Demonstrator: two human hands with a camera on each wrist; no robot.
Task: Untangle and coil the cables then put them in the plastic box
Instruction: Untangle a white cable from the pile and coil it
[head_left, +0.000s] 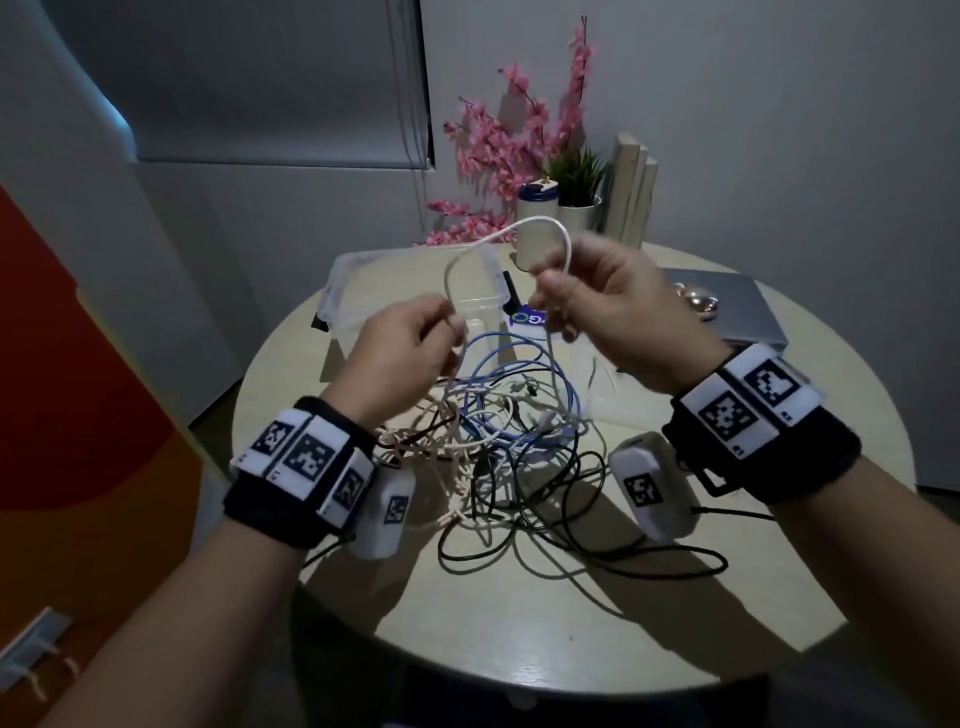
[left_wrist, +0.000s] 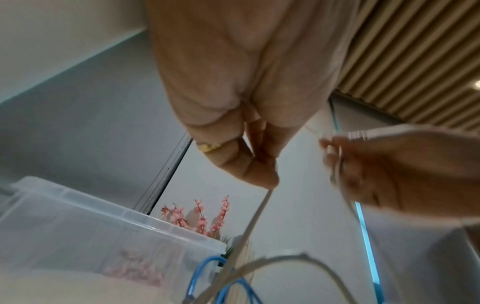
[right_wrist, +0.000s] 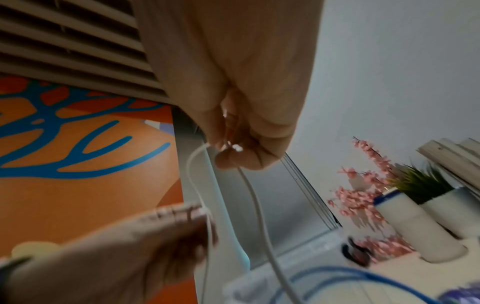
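A tangle of cables (head_left: 514, 441), blue, white, beige and black, lies on the round table (head_left: 519, 649). Both hands are raised above it and hold one white cable (head_left: 540, 222), which arches in a loop between them. My left hand (head_left: 410, 343) pinches the cable (left_wrist: 259, 214) at its fingertips, and the strand hangs down into the tangle. My right hand (head_left: 587, 306) grips the other side of the loop (right_wrist: 257, 207). A clear plastic box (head_left: 415, 283) stands open behind the hands, seen also as the plastic box (left_wrist: 85, 222) in the left wrist view.
Pink artificial flowers (head_left: 519, 135), a small green plant in a white pot (head_left: 576, 202), a white bottle (head_left: 535, 223) and pale boards (head_left: 631, 187) stand at the table's back. A grey laptop (head_left: 737, 306) lies at the right. An orange wall (head_left: 78, 389) is left.
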